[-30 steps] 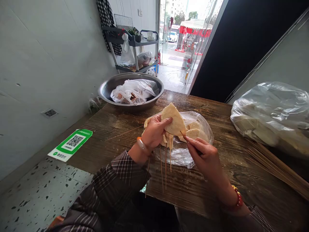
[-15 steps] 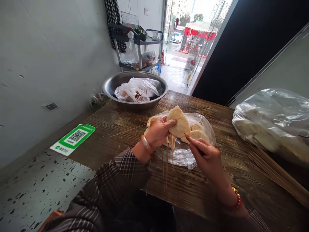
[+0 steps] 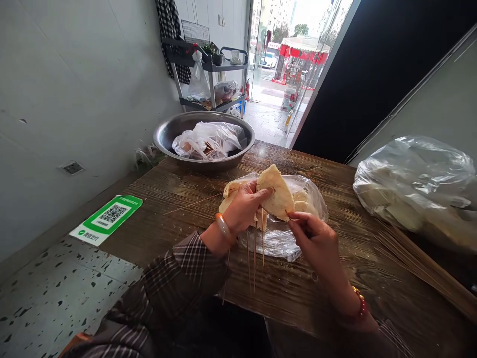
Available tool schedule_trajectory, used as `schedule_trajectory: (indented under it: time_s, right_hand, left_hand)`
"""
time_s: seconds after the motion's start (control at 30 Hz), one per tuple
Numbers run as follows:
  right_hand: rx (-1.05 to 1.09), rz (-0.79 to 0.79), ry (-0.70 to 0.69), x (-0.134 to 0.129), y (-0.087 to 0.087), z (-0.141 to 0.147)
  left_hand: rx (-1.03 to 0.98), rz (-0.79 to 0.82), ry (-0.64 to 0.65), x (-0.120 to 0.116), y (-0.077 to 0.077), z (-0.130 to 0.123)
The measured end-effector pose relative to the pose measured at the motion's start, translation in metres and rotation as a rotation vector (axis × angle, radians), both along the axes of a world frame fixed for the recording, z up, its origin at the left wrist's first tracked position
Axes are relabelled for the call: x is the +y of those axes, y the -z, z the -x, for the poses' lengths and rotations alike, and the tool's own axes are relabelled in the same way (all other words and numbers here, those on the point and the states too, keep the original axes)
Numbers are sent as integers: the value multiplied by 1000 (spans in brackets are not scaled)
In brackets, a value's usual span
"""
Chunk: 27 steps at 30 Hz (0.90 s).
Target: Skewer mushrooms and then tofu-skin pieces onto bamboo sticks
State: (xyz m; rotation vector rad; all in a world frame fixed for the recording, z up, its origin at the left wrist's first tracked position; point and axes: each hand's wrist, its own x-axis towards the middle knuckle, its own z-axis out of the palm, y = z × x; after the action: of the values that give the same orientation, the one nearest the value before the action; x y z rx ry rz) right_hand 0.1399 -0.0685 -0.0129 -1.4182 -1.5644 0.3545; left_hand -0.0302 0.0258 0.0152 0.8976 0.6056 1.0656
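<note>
My left hand (image 3: 244, 206) grips a pale, flat piece of food (image 3: 276, 195), roughly triangular, with the thumb across its face. My right hand (image 3: 315, 236) is closed on a thin wooden skewer (image 3: 287, 213), whose visible end meets the lower right edge of that piece; how far it goes in is hidden. Beneath both hands lies a clear plastic bag (image 3: 281, 244) with more pale flat pieces (image 3: 302, 201) on it. Several skewers (image 3: 255, 263) stick out from pieces under my left hand toward the table's near edge.
On the wooden table (image 3: 179, 191) stands a metal basin (image 3: 160, 141) holding a white plastic bag (image 3: 212, 136). At right are a large clear bag (image 3: 413, 179) of pale pieces and a bundle of skewers (image 3: 421, 263). A green QR card (image 3: 106, 219) lies at left. Behind is a cart (image 3: 208, 69).
The skewer's end stays at the edge of the piece, and less of it shows beyond my right fingers. The whole view has shifted slightly, with things sitting a little further left.
</note>
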Motion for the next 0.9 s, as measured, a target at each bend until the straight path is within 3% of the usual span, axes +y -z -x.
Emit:
schedule_trajectory:
  time_s: [0.5,0.8,0.9]
  right_hand:
    - [-38,2,8,3,-8,4]
    - [-12,-3,34,4,-11,4]
    - [16,-12,28,3,-12,5]
  left_hand:
    - [300,-255,-242,-3,-6,1]
    - [433,-323,-232,-4,-1,-1]
    - [377,-295,-210,-3,-1,-1]
